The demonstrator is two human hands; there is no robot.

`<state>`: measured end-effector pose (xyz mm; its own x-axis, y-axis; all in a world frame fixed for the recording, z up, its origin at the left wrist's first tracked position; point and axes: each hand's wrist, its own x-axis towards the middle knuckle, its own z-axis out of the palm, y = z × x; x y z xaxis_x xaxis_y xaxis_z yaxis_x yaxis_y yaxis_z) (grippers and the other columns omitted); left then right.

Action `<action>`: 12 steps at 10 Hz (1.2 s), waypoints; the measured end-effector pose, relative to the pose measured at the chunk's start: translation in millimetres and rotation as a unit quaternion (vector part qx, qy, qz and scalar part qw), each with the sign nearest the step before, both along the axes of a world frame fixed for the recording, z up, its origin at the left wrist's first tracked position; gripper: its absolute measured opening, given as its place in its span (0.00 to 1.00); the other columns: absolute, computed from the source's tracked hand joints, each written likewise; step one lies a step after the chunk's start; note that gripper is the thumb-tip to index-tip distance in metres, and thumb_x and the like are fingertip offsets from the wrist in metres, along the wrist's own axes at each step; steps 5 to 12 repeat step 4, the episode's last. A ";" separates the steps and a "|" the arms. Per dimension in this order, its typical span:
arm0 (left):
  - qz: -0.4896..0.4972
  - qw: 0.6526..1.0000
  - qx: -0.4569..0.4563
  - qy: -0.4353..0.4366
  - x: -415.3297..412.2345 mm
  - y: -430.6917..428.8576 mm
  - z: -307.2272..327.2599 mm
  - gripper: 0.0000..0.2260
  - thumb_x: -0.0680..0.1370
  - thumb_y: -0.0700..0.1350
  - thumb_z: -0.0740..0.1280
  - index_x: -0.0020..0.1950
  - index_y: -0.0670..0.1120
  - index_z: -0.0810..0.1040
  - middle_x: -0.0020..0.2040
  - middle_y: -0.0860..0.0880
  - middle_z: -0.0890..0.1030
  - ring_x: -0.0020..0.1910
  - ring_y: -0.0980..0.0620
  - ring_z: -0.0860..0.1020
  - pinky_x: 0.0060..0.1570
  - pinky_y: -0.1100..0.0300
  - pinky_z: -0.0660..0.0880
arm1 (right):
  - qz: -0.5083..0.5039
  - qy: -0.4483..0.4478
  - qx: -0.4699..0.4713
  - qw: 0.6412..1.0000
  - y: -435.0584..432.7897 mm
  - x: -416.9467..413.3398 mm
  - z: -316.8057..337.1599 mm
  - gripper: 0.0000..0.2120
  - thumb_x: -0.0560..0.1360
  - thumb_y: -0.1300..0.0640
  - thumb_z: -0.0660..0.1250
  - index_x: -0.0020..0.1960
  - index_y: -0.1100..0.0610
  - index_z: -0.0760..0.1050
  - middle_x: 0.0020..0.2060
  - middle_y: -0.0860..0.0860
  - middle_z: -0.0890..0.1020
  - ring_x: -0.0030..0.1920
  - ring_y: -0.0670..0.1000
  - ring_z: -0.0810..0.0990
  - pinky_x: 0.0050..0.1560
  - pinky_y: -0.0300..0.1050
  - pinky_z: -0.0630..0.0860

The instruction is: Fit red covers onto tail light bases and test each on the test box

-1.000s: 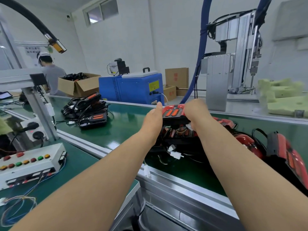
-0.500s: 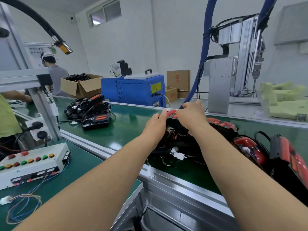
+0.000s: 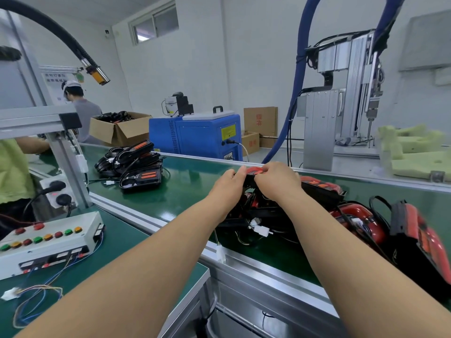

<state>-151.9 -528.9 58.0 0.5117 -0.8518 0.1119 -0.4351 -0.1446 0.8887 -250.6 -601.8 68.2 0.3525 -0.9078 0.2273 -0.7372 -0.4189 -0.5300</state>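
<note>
**Both hands clamped on one tail light over the belt**

At the near left, a white test box [image 3: 48, 242] with a row of red, green and yellow buttons sits on the green table [image 3: 117, 252], and coloured wires trail from its front. Beyond it on the green conveyor belt [image 3: 185, 191] lies a heap of black tail light bases [image 3: 139, 167] with orange inserts and coiled black cables.

At the centre, the left hand [image 3: 227, 189] and right hand [image 3: 278, 181] meet on a single tail light [image 3: 255, 171], raised above a tangle of parts. It is a black base under a glossy red cover. The left grip pinches its near end with the thumb on top. The right grip is curled over its top.

To the right, red-covered lights [image 3: 361, 215] are piled on the belt, one [image 3: 419, 240] propped on edge.
</note>
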 end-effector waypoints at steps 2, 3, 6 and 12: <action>-0.003 1.000 0.002 -0.001 1.8 1.7 -0.8 0.24 0.83 0.60 0.52 0.68 0.45 0.71 0.65 0.45 0.75 0.63 0.45 0.74 0.67 0.47 0.69 | 0.006 0.012 -0.016 1.000 4.7 -1.3 -0.7 0.15 0.75 0.53 0.61 0.58 0.52 0.79 0.52 0.52 0.81 0.58 0.56 0.76 0.66 0.56 0.67; 0.004 1.000 -0.010 0.003 3.0 2.1 -0.9 0.23 0.83 0.59 0.52 0.67 0.45 0.72 0.64 0.45 0.76 0.62 0.46 0.74 0.65 0.48 0.70 | 0.004 -0.010 -0.026 1.000 6.2 -2.1 -0.1 0.15 0.75 0.53 0.61 0.59 0.51 0.79 0.56 0.52 0.80 0.62 0.56 0.73 0.66 0.55 0.67; 0.038 0.998 -0.054 0.009 9.7 9.7 -1.6 0.14 0.84 0.57 0.53 0.46 0.54 0.72 0.47 0.54 0.75 0.44 0.57 0.72 0.43 0.60 0.69 | 0.007 -0.049 -0.083 0.995 14.4 0.2 0.8 0.14 0.75 0.55 0.62 0.58 0.52 0.80 0.60 0.52 0.78 0.67 0.57 0.70 0.67 0.56 0.66; 0.038 0.998 -0.054 0.009 9.7 9.7 -1.6 0.14 0.84 0.57 0.53 0.46 0.54 0.72 0.47 0.54 0.75 0.44 0.57 0.72 0.43 0.60 0.69 | 0.007 -0.049 -0.083 0.995 14.4 0.2 0.8 0.14 0.75 0.55 0.62 0.58 0.52 0.80 0.60 0.52 0.78 0.67 0.57 0.70 0.67 0.56 0.66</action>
